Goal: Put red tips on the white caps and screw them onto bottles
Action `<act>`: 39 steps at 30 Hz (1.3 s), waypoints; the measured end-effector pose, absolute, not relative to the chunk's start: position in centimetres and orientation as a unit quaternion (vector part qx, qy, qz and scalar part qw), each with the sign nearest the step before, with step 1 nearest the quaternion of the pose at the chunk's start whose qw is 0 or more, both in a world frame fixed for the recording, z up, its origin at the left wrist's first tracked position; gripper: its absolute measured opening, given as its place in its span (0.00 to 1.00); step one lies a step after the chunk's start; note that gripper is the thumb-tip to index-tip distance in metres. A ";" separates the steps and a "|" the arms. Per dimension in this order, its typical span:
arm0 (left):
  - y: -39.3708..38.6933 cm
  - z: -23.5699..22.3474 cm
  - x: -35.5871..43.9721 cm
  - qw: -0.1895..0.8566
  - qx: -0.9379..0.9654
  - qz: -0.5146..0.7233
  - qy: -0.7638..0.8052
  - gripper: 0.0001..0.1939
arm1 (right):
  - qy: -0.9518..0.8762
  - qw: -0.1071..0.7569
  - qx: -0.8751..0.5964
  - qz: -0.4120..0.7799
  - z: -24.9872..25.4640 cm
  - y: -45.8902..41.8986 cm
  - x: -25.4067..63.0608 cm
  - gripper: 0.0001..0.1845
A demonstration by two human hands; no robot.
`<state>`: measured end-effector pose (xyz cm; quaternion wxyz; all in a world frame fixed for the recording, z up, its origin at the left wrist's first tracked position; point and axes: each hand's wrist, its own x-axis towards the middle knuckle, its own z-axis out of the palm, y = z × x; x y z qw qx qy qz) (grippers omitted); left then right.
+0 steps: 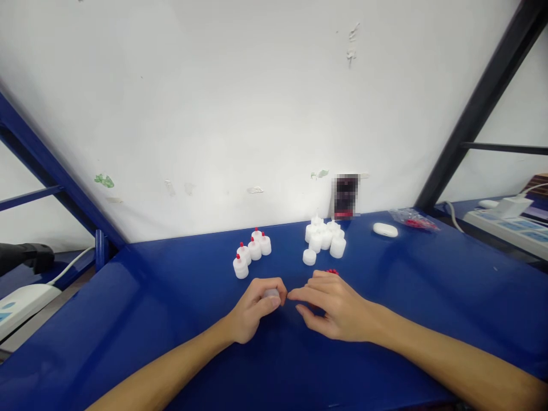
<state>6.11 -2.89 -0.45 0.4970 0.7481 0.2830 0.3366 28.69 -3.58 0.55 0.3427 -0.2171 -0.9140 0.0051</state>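
A: So, how far along?

B: Leftmost, five red-tipped bottles [241,268] stand on the blue table [180,297], apparently done. Left hand [252,308] is curled round a white container [271,293], top hidden. Untipped containers [338,248], beyond the right hand [336,308], appear left to do. That hand is half-open, nothing visible in it.

A: Counts?

B: Five tipped; one held; untipped roughly nine, overlapping; red pieces [332,272] partly hidden, uncountable.

This looks like a workshop: behind the blue tabletop [162,297] stands a scuffed white wall [235,114], with metal posts [475,108] and power strips [492,222] at either side.
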 end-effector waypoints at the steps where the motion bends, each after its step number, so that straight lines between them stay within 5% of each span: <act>1: -2.9 -0.4 6.1 0.489 0.752 0.339 0.283 0.18 | -0.914 0.342 -0.217 0.007 0.5 -3.5 28.7 0.10; 20: -2.9 -0.3 6.4 0.448 0.801 0.294 0.268 0.18 | -0.893 0.370 -0.255 -0.011 0.5 -2.8 29.3 0.10; 26: -2.5 0.1 6.0 0.336 0.843 0.245 0.342 0.09 | -0.855 0.344 -0.387 -0.018 0.7 -1.1 30.6 0.13; 33: -2.0 -0.6 5.8 0.172 0.903 0.184 0.349 0.16 | -0.817 0.210 -0.536 -0.014 0.7 0.5 31.4 0.21; 39: -2.1 -1.1 5.9 0.083 0.874 0.240 0.413 0.17 | -0.816 0.199 -0.543 -0.010 0.6 0.9 31.6 0.21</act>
